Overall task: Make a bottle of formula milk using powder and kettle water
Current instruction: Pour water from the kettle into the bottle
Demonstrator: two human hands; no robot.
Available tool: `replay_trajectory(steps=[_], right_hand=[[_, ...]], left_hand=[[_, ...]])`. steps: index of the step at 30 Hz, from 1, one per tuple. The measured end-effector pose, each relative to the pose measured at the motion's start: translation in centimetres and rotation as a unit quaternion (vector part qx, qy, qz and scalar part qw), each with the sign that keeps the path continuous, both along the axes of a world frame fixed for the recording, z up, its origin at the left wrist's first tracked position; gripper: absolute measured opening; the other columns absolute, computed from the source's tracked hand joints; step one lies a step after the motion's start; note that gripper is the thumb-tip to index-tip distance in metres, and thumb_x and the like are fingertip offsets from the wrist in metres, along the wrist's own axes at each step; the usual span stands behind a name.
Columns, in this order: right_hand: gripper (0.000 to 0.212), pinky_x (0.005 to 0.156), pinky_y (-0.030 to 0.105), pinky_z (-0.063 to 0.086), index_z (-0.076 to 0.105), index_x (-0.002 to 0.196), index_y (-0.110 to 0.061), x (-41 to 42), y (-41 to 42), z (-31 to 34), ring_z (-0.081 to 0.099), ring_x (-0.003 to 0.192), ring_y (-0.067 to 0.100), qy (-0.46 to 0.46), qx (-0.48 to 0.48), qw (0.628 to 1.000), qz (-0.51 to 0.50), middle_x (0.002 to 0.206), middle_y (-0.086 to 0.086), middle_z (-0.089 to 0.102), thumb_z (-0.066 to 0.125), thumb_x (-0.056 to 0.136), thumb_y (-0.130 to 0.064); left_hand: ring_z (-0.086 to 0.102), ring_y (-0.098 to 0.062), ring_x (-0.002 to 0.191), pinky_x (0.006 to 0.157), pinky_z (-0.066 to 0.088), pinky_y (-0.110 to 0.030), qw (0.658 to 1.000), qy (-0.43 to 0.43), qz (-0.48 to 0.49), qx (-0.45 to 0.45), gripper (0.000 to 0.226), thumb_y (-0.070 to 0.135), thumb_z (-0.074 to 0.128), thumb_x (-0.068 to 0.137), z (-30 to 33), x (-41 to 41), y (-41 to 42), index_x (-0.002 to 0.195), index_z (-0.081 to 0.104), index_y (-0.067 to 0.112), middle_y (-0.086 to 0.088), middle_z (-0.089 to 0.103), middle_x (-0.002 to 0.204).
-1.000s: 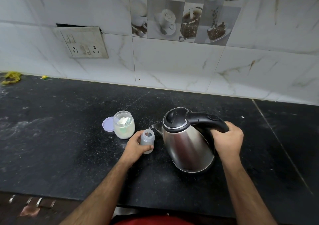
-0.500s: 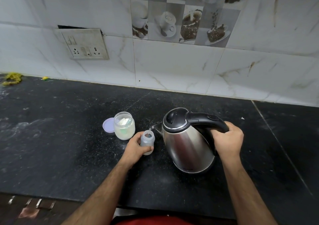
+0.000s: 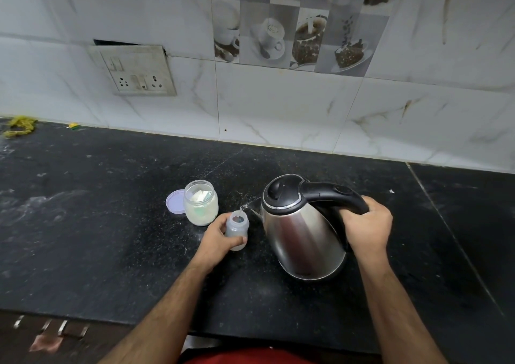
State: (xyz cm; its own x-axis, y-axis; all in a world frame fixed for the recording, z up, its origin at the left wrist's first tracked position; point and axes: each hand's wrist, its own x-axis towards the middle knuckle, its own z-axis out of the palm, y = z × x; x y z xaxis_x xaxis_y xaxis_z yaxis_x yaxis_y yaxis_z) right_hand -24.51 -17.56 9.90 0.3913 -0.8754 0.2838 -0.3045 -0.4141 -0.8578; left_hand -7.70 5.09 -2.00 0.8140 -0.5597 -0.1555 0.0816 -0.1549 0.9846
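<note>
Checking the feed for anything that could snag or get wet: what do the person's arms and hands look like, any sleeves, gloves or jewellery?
Both forearms are bare to the bottom edge of the frame, with no sleeves in view. The left hand and right hand wear no gloves, and no rings, watch or bands show. Only a strip of red clothing shows at the bottom edge.

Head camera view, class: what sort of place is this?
Most likely a home kitchen: a dark stone counter, tiled wall with coffee-cup pictures, a wall socket, and a steel kettle.
</note>
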Motion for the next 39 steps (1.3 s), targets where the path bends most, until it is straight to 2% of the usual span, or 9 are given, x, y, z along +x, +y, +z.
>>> replay_trajectory(steps=[3,5,11,14,19,24,28,39], right_hand=[[0.018,0.055,0.034,0.042,0.059,0.06,-0.006,-0.03,0.03,0.06,0.044,0.054,0.014,0.001,-0.001,1.0,0.0,0.051,0.002,0.051,0.073,0.071,-0.009],[0.018,0.055,0.035,0.043,0.059,0.06,-0.005,0.0,0.1,0.12,0.044,0.054,0.015,0.003,0.0,1.0,0.0,0.052,0.002,0.05,0.073,0.071,-0.009],[0.016,0.055,0.038,0.046,0.059,0.061,-0.004,-0.02,0.19,-0.02,0.046,0.056,0.016,0.004,0.006,1.0,-0.001,0.056,0.012,0.056,0.071,0.072,-0.008],[0.017,0.055,0.035,0.043,0.059,0.061,-0.004,-0.05,0.21,-0.03,0.044,0.055,0.015,0.004,0.004,1.0,-0.001,0.053,0.006,0.053,0.071,0.072,-0.008],[0.015,0.056,0.04,0.047,0.061,0.061,-0.005,0.0,0.2,-0.04,0.046,0.055,0.015,0.007,0.003,1.0,-0.001,0.053,0.004,0.054,0.072,0.072,-0.008],[0.016,0.056,0.041,0.048,0.06,0.061,-0.005,-0.05,0.23,0.01,0.047,0.055,0.016,0.008,0.004,1.0,0.0,0.054,0.006,0.055,0.071,0.072,-0.01],[0.022,0.055,0.034,0.041,0.056,0.056,-0.01,-0.04,0.16,-0.06,0.044,0.054,0.015,-0.001,0.013,1.0,0.002,0.049,-0.003,0.048,0.071,0.071,-0.008],[0.012,0.056,0.038,0.047,0.061,0.062,-0.006,0.35,0.07,-0.2,0.047,0.055,0.015,0.017,0.002,1.0,-0.006,0.051,0.0,0.052,0.071,0.069,-0.007]], left_hand=[[0.065,-0.012,0.103,0.093,0.049,-0.026,1.0,0.0,-0.001,0.002,0.058,0.005,0.083,0.062,0.04,0.0,0.06,0.111,0.063,0.029,0.004,0.072,0.11],[0.065,-0.012,0.104,0.095,0.049,-0.027,1.0,-0.003,-0.002,0.005,0.058,0.0,0.083,0.066,0.02,0.03,0.09,0.112,0.062,0.028,0.004,0.071,0.111],[0.064,-0.012,0.104,0.093,0.048,-0.024,1.0,-0.005,-0.005,0.008,0.057,-0.007,0.08,0.07,-0.05,0.07,0.24,0.112,0.062,0.028,0.004,0.071,0.111],[0.065,-0.012,0.103,0.093,0.048,-0.025,1.0,-0.009,-0.006,0.007,0.057,-0.006,0.08,0.07,-0.03,0.07,0.27,0.113,0.062,0.026,0.003,0.071,0.111],[0.065,-0.013,0.104,0.093,0.049,-0.026,1.0,-0.008,-0.004,0.003,0.058,0.002,0.083,0.064,0.09,0.08,0.29,0.112,0.063,0.029,0.004,0.072,0.11],[0.065,-0.011,0.102,0.09,0.048,-0.022,1.0,-0.008,-0.006,0.004,0.058,-0.007,0.081,0.069,0.14,0.02,0.21,0.111,0.063,0.028,0.004,0.071,0.109],[0.065,-0.008,0.098,0.088,0.048,-0.021,1.0,-0.009,-0.005,0.0,0.057,-0.004,0.081,0.067,0.29,-0.04,0.19,0.11,0.062,0.028,0.005,0.071,0.107],[0.064,-0.005,0.096,0.083,0.05,-0.015,1.0,-0.002,-0.003,-0.004,0.057,-0.013,0.077,0.071,0.73,-0.2,-0.11,0.113,0.061,0.022,0.003,0.07,0.108]])
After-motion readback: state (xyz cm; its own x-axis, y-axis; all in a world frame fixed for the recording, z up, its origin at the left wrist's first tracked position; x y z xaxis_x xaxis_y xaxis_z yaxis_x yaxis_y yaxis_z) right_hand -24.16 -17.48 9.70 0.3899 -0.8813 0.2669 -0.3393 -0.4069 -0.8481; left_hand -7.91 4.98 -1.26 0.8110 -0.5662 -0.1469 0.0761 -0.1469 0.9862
